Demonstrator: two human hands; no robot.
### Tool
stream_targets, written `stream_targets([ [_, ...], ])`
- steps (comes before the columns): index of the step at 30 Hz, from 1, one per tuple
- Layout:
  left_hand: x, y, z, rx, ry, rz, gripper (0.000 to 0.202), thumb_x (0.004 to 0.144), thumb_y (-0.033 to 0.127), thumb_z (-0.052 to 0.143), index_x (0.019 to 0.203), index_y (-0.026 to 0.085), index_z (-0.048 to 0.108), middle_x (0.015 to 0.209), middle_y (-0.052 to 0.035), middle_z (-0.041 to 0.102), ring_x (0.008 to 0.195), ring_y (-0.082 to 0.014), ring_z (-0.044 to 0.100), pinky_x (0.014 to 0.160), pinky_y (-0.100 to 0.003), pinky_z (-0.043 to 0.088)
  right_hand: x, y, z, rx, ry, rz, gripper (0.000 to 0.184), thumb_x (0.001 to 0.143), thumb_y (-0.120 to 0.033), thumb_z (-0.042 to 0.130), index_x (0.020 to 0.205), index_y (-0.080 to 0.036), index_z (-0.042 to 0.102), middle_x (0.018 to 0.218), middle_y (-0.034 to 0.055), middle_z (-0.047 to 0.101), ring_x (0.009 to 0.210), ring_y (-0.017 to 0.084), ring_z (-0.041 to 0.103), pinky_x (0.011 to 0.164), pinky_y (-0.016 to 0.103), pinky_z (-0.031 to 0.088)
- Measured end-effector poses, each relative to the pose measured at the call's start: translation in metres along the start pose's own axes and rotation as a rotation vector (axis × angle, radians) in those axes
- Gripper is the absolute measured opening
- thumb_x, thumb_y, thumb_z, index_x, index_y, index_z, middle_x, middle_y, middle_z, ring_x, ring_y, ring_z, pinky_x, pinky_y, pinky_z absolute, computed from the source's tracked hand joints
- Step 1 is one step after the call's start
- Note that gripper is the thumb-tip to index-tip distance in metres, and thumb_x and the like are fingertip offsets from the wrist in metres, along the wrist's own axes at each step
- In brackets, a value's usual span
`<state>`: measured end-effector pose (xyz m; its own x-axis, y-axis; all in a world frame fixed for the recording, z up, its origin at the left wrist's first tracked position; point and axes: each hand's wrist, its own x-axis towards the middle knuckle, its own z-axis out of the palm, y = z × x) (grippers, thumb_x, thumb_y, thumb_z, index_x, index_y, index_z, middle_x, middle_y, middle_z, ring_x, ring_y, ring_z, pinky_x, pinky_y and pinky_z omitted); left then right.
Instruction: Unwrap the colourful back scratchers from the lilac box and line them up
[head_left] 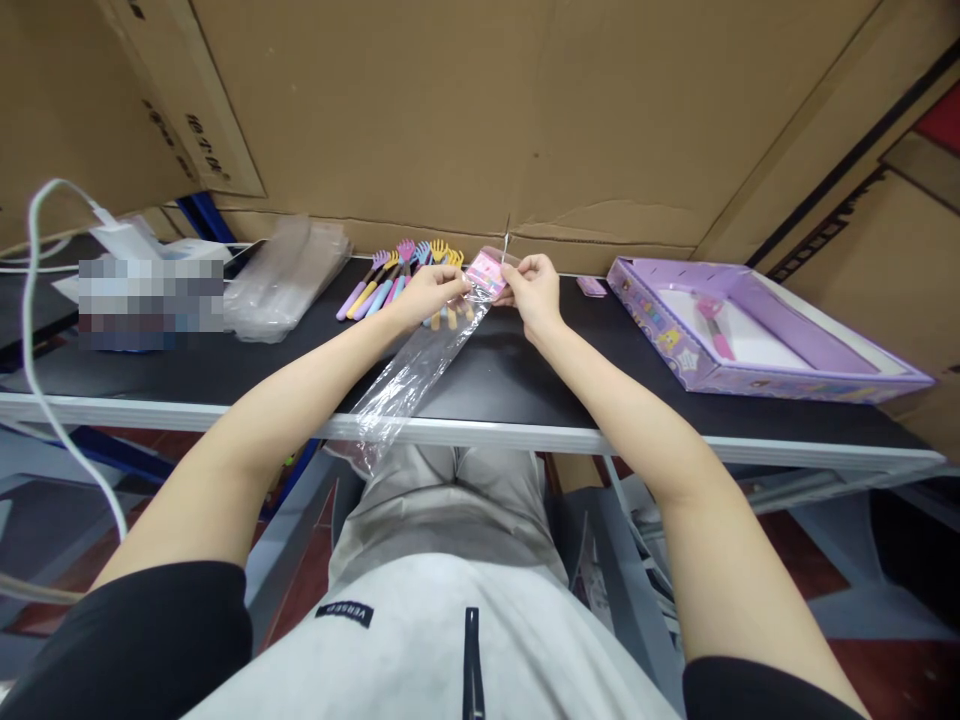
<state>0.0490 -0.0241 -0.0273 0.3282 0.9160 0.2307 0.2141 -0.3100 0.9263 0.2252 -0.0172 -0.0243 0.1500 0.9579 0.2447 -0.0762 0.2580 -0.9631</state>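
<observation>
A long clear plastic bag (412, 375) slants from my hands down over the table's front edge. At its upper end is a pink printed card (487, 272); whether it lies inside or against the bag I cannot tell. My left hand (433, 292) is closed on the bag beside the card's left edge. The fingers of my right hand (537, 290) pinch the card's right side and the bag's top. Just behind my left hand lie several colourful claw-shaped back scratchers (382, 285), with purple, yellow, pink and blue parts.
To the right stands a shallow purple box (675, 345) holding a pink back scratcher (712, 325) in clear wrap. Small pink cards (591, 287) lie near it. At left are a pile of clear bags (289, 275) and a hanging white cable (31, 300). Cardboard (450, 120) walls the back.
</observation>
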Motion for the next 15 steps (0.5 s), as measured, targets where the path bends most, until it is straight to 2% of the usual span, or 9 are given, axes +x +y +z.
stream_targets([
  [5,0.0008,-0.0016,-0.0013,-0.005,0.025,0.016,0.011,0.093,0.030,0.061,0.096,0.020,0.058,0.075,-0.0031,0.075,0.047,-0.0162,0.065,0.038,-0.022,0.036,-0.0021,-0.0030,-0.0004,0.028,0.029,0.003,0.042,0.087,-0.025,0.074,0.088,-0.026,0.032,0.069,-0.0103,0.052,0.060,0.008,0.067,0.053,0.016,0.057],
  [9,0.0007,-0.0032,-0.0012,-0.001,0.013,0.022,0.017,0.091,0.031,0.063,0.103,0.020,0.059,0.081,-0.0042,0.076,0.049,-0.0156,0.067,0.039,-0.022,0.036,0.0007,-0.0033,-0.0018,0.040,0.043,-0.001,0.044,0.086,-0.029,0.075,0.090,-0.027,0.031,0.072,-0.0110,0.051,0.058,0.007,0.067,0.050,0.015,0.055],
  [15,0.0003,-0.0013,-0.0004,0.042,0.029,0.013,0.021,0.090,0.033,0.065,0.107,0.021,0.061,0.082,-0.0042,0.075,0.053,-0.0166,0.067,0.044,-0.024,0.042,0.0014,-0.0026,-0.0037,0.030,0.009,-0.019,0.037,0.087,-0.030,0.076,0.093,-0.027,0.040,0.071,-0.0089,0.052,0.065,0.012,0.072,0.051,0.018,0.058],
])
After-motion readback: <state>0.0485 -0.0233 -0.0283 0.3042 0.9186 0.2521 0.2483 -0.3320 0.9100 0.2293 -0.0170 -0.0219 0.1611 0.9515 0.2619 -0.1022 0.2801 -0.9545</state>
